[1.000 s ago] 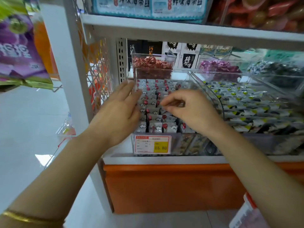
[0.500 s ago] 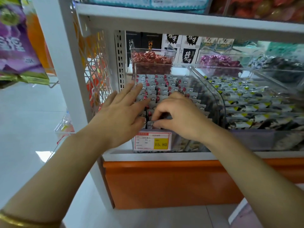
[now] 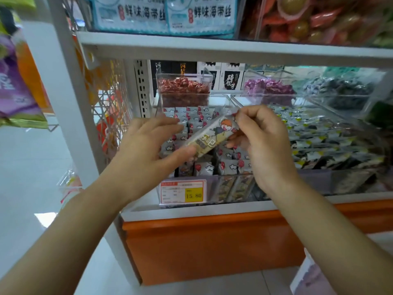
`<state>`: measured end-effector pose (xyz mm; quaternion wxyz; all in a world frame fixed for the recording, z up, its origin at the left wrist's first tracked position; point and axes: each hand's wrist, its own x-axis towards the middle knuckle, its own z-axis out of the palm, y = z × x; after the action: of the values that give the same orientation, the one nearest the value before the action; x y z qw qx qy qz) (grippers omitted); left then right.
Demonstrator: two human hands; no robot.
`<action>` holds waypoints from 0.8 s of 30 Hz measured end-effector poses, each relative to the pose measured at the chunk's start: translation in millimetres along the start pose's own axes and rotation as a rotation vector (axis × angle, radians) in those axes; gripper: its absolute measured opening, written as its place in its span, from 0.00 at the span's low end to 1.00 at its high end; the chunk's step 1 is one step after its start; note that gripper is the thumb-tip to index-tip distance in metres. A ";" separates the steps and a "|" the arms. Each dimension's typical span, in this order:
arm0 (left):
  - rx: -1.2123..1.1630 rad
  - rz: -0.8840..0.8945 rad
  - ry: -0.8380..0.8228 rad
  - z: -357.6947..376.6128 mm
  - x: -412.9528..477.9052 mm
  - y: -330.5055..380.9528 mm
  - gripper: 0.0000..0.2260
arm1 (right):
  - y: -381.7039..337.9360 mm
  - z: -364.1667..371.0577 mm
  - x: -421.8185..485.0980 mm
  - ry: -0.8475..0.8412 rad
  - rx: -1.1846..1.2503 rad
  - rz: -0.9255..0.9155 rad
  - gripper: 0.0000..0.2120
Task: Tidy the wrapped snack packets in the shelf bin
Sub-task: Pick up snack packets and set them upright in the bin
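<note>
A clear plastic shelf bin (image 3: 212,184) holds rows of small wrapped snack packets (image 3: 225,167), grey-white with red dots, standing on edge. One long packet (image 3: 209,136) with a cartoon print is lifted above the bin, tilted up to the right. My right hand (image 3: 261,143) pinches its upper right end between thumb and fingers. My left hand (image 3: 146,150) holds its lower left end, thumb under it and fingers over it.
A price tag reading 15.80 (image 3: 183,192) hangs on the bin's front. A neighbouring bin (image 3: 319,135) of yellow-marked packets sits to the right. Bins of red (image 3: 184,86) and purple (image 3: 268,87) sweets stand behind. A white shelf board (image 3: 212,47) runs overhead, an upright post (image 3: 70,99) at left.
My right hand has pulled one long packet up out of the bin. My left hand has come off the bin's left edge and taken the packet's lower end.
</note>
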<state>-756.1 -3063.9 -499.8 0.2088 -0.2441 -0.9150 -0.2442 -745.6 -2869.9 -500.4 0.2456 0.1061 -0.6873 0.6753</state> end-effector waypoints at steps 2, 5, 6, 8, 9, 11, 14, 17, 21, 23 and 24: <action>-0.050 -0.005 -0.029 1.4 2.5 2.5 0.31 | 1.8 -2.3 -2.2 0.006 0.169 0.092 0.08; -0.192 -0.004 -0.051 3.6 3.4 5.1 0.16 | 5.9 -8.5 -3.9 -0.026 0.244 0.165 0.07; -0.248 -0.016 -0.055 4.0 3.1 5.9 0.08 | 7.1 -11.3 -4.5 -0.056 0.252 0.175 0.07; -0.355 -0.062 -0.065 3.1 2.4 6.9 0.04 | 9.2 -16.8 -5.4 -0.114 0.225 0.162 0.06; -0.392 -0.088 -0.060 2.4 2.1 6.7 0.06 | 9.9 -18.8 -5.7 -0.120 0.182 0.139 0.06; -0.437 -0.135 -0.049 0.0 2.4 7.0 0.10 | 11.5 -22.0 -5.1 -0.093 0.073 0.072 0.08; -0.482 -0.182 -0.054 -1.0 2.9 8.2 0.12 | 11.7 -25.4 -2.5 -0.112 0.057 0.030 0.09; -0.565 -0.251 -0.021 -0.5 2.6 11.2 0.15 | 10.2 -28.4 -0.8 -0.155 0.109 0.027 0.05; -0.679 -0.292 -0.001 0.1 3.8 15.0 0.15 | 9.1 -28.6 -1.4 -0.146 0.094 0.007 0.03; -0.766 -0.314 0.005 1.1 4.7 15.2 0.16 | 9.7 -26.1 -2.6 -0.136 0.150 0.060 0.06; -0.827 -0.330 0.004 1.8 4.8 14.7 0.16 | 10.0 -24.6 -3.2 -0.134 0.200 0.100 0.07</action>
<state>-752.3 -3050.0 -493.8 0.0536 -0.1571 -0.7667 -0.6202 -742.8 -2845.7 -511.5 0.1532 0.1406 -0.6358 0.7433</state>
